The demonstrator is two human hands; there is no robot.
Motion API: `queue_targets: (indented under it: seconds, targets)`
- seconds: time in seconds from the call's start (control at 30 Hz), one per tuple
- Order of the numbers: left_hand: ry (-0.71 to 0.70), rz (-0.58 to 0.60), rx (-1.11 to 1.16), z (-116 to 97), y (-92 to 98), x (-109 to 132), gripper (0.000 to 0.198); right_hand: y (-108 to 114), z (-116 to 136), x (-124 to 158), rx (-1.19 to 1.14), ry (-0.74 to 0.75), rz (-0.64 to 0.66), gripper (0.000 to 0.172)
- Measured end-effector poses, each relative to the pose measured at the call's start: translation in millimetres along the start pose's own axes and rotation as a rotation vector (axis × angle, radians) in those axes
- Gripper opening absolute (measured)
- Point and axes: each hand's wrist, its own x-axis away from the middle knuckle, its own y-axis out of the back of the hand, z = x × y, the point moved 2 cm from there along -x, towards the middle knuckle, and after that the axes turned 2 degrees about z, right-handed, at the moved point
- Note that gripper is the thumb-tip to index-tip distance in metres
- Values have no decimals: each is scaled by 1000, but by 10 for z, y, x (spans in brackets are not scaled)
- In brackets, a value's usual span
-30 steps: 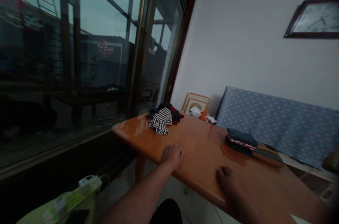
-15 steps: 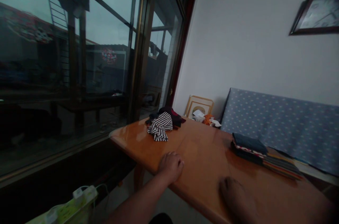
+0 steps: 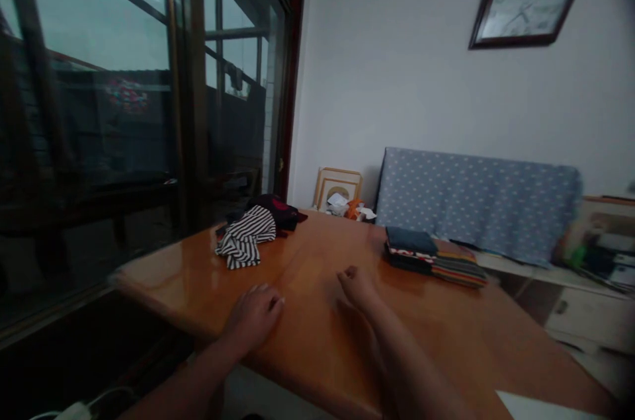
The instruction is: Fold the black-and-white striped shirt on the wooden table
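Note:
My left hand (image 3: 255,315) rests at the near edge of the wooden table (image 3: 302,354), its fingers curled in and nothing showing in them. Held over the tabletop, my right hand (image 3: 358,284) is closed in a loose fist, also with nothing visible in it. Beyond my left hand lies a rumpled black-and-white striped garment (image 3: 248,235), against a heap of dark clothes (image 3: 280,211) with a red patch. To the right of my right hand sit folded dark blue clothes (image 3: 409,241) and, beside them, a pile of folded striped clothes (image 3: 456,266).
Large glass windows (image 3: 124,135) stand along the left. Behind the table are a wooden-framed chair (image 3: 340,175) holding papers and an orange item, and a blue patterned cloth (image 3: 476,202). A clock (image 3: 526,10) hangs on the wall. A white sheet (image 3: 536,405) shows at bottom right.
The view has swung to the right, bringing the whole clock and a white cabinet into sight. My right hand has moved forward and left over the table; my left hand stays at the table's near edge.

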Motion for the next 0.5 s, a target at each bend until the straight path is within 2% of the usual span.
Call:
queue_targets:
  seconds: [0.3, 0.5]
  targets:
    - [-9, 30, 21, -10, -27, -96, 32, -371, -273, -343, 32, 40, 40, 29]
    - [6, 53, -3, -24, -17, -117, 33, -404, -261, -340, 133, 92, 42, 33]
